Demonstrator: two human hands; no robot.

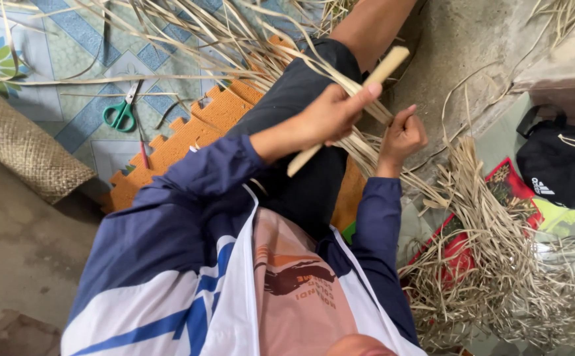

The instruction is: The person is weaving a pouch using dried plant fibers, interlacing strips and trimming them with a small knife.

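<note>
Fingers of the left hand (330, 117) are clamping a flat wooden stick (346, 105) across dry straw strips (366, 142) over the knee (327, 66), while the right hand (402, 137) is pinching them taut beside it.

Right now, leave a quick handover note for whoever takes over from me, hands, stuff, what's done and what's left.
Left hand: closed on a flat wooden stick, held across the dry strips.
Right hand: fist closed on the same strips, just beside the stick.
Strips run over the lap; a loose pile lies at the right. Scissors lie on the floor mat at the left, near a rolled woven mat.
Done: cannot tell how many strips are worked.
Left: the bundle in hand, and the pile.
</note>
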